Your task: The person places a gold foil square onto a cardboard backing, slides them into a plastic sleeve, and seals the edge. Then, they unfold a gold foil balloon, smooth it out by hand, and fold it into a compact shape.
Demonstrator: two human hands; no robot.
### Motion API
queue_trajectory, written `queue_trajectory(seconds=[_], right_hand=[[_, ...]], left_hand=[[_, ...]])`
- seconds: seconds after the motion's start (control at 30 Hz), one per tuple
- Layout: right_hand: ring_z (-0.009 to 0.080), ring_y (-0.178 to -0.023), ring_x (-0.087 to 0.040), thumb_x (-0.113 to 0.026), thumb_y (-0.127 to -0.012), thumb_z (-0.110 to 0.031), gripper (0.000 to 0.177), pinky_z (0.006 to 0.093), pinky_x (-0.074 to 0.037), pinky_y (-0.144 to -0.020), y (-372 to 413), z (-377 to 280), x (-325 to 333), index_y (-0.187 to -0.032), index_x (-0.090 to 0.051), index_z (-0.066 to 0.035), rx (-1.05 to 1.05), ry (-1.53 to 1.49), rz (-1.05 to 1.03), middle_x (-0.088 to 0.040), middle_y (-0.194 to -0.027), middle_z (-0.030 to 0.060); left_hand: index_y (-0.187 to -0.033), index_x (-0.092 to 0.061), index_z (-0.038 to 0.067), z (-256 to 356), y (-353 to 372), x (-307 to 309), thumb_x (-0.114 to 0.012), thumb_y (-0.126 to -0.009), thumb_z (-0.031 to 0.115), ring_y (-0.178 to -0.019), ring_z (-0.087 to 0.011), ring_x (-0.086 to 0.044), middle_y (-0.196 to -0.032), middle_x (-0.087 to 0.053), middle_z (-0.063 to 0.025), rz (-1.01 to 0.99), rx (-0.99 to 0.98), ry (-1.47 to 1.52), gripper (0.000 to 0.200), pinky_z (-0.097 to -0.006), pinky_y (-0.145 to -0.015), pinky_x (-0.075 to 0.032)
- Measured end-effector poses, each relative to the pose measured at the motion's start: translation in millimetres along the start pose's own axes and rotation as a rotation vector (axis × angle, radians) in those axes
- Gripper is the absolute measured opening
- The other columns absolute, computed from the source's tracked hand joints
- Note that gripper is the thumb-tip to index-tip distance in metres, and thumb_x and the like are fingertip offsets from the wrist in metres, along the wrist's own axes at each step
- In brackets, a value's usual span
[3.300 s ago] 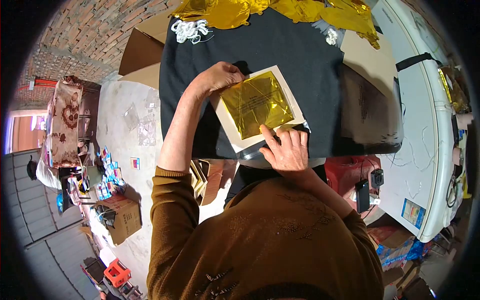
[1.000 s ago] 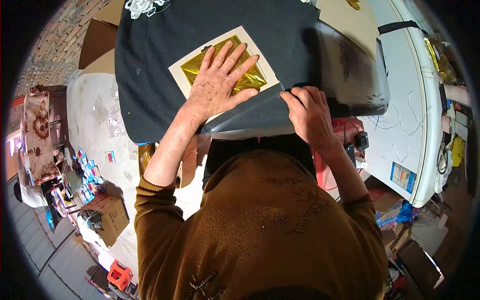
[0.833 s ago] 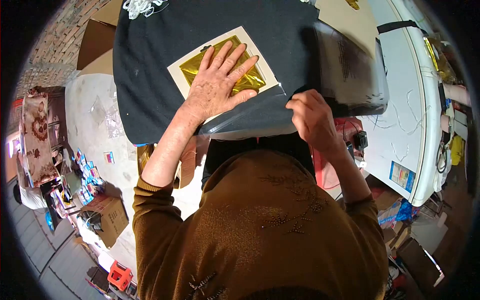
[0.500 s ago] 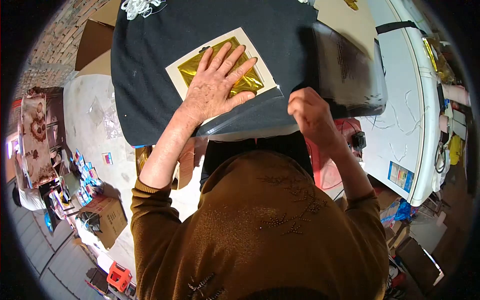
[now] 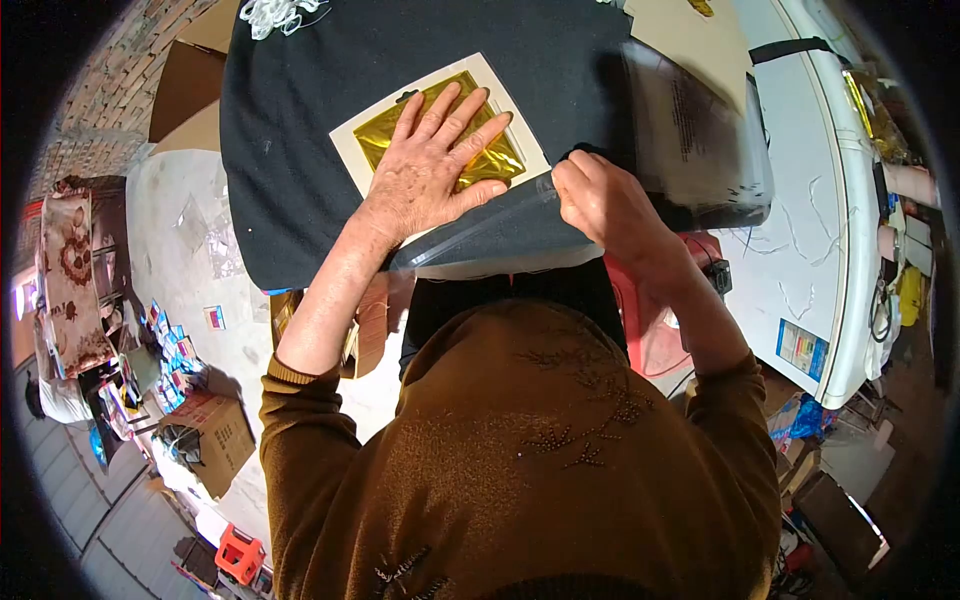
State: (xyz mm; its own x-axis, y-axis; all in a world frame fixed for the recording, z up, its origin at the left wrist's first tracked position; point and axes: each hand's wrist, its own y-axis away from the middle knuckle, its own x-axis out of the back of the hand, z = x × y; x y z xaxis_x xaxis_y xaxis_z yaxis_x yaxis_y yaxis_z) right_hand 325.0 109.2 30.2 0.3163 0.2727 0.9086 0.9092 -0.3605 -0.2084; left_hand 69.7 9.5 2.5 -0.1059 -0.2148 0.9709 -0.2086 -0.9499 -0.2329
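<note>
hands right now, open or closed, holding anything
Left hand: open, pressed flat on the shiny gold foil square.
Right hand: closed, pinching the edge of the clear plastic sleeve.

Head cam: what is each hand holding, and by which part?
Right hand pinches the clear sleeve by a corner of its flap. Left hand grips nothing: it lies flat, pressing the gold foil on the card.

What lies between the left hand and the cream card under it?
In the head view, the gold foil sheet lies between them: the left hand presses flat on it, and it rests on the cream card.
</note>
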Motion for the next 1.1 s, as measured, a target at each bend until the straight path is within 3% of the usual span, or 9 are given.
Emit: queue_trajectory(seconds=[0.13, 0.3, 0.37, 0.47, 0.6, 0.7, 0.87, 0.97, 1.1], right_hand=[[0.0331, -0.077, -0.063, -0.071, -0.077, -0.008, 0.022, 0.0432, -0.057, -0.066, 0, -5, -1, -0.089, -0.052, -0.004, 0.040, 0.021, 0.003, -0.053, -0.086, 0.0133], [0.0290, -0.068, -0.055, -0.066, -0.073, 0.000, 0.017, 0.0417, -0.047, -0.058, 23, -50, 4, -0.081, -0.052, -0.005, 0.180, -0.268, -0.093, -0.049, -0.082, 0.0091], [0.0293, -0.087, -0.061, -0.068, -0.074, -0.003, 0.020, 0.0425, -0.055, -0.079, 28, -73, 10, -0.079, -0.049, -0.006, 0.249, -0.381, -0.160, -0.054, -0.090, 0.0099], [0.0358, -0.130, -0.052, -0.066, -0.075, 0.004, 0.019, 0.0479, -0.044, -0.106, 14, -107, 31, -0.079, -0.051, -0.005, 0.326, -0.711, -0.011, -0.062, -0.120, 0.0164], [0.0311, -0.108, -0.063, -0.061, -0.097, -0.012, 0.016, 0.0453, -0.048, -0.099, 19, -128, 52, -0.103, -0.049, -0.004, 0.278, -1.890, -0.324, -0.064, -0.105, 0.0135], [0.0193, -0.082, -0.060, -0.063, -0.100, -0.023, 0.026, 0.0343, -0.050, -0.075, 34, -139, 81, -0.110, -0.048, -0.004, 0.063, -2.090, -0.179, -0.056, -0.089, 0.0045], [0.0129, -0.070, -0.049, -0.071, -0.092, -0.011, 0.035, 0.0285, -0.044, -0.065, 51, -90, 76, -0.119, -0.051, -0.007, -0.417, -1.093, 0.068, -0.053, -0.087, 0.0031], [0.0140, -0.071, -0.048, -0.074, -0.086, -0.006, 0.046, 0.0286, -0.044, -0.064, 64, -73, 52, -0.126, -0.052, -0.010, -0.381, -0.546, -0.068, -0.050, -0.087, 0.0039], [0.0214, -0.076, -0.058, -0.079, -0.084, -0.008, 0.063, 0.0357, -0.053, -0.067, 77, -58, 19, -0.139, -0.050, -0.014, -0.112, -0.007, -0.064, -0.050, -0.089, 0.0064]], left_hand=[[-0.160, -0.037, 0.031, 1, -1, 6, -0.039, -0.097, 0.076, -0.155, -0.0324, -0.025, -0.166, -0.032, -0.0087, -0.030, -0.003, 0.013, 0.078, -0.0545, -0.129, -0.015], [-0.160, -0.036, 0.030, 0, 1, 4, -0.041, -0.097, 0.074, -0.155, -0.0338, -0.025, -0.166, -0.032, -0.0098, -0.006, -0.014, 0.026, 0.077, -0.0561, -0.128, -0.015], [-0.160, -0.036, 0.030, -1, 1, 3, -0.041, -0.097, 0.074, -0.155, -0.0341, -0.024, -0.166, -0.032, -0.0100, -0.002, -0.018, 0.026, 0.077, -0.0564, -0.128, -0.015], [-0.160, -0.036, 0.030, -3, 1, -1, -0.041, -0.098, 0.073, -0.155, -0.0339, -0.024, -0.167, -0.031, -0.0100, 0.007, -0.034, 0.022, 0.076, -0.0563, -0.128, -0.015], [-0.161, -0.035, 0.030, -4, 2, -7, -0.039, -0.098, 0.074, -0.156, -0.0324, -0.023, -0.166, -0.032, -0.0093, 0.015, -0.037, 0.009, 0.076, -0.0559, -0.128, -0.013], [-0.161, -0.035, 0.030, -4, 3, -3, -0.038, -0.099, 0.074, -0.156, -0.0311, -0.023, -0.166, -0.033, -0.0081, 0.011, -0.037, -0.003, 0.077, -0.0555, -0.128, -0.013], [-0.161, -0.035, 0.030, -5, 5, -3, -0.039, -0.098, 0.075, -0.156, -0.0310, -0.024, -0.166, -0.033, -0.0083, 0.022, -0.094, 0.041, 0.077, -0.0556, -0.128, -0.014], [-0.161, -0.033, 0.032, 6, 16, 1, -0.039, -0.097, 0.075, -0.156, -0.0306, -0.025, -0.166, -0.034, -0.0076, 0.012, -0.179, 0.108, 0.077, -0.0552, -0.129, -0.014], [-0.161, -0.032, 0.032, 14, 22, 9, -0.040, -0.096, 0.077, -0.156, -0.0305, -0.023, -0.167, -0.031, -0.0073, -0.039, -0.221, 0.155, 0.080, -0.0554, -0.130, -0.013]])
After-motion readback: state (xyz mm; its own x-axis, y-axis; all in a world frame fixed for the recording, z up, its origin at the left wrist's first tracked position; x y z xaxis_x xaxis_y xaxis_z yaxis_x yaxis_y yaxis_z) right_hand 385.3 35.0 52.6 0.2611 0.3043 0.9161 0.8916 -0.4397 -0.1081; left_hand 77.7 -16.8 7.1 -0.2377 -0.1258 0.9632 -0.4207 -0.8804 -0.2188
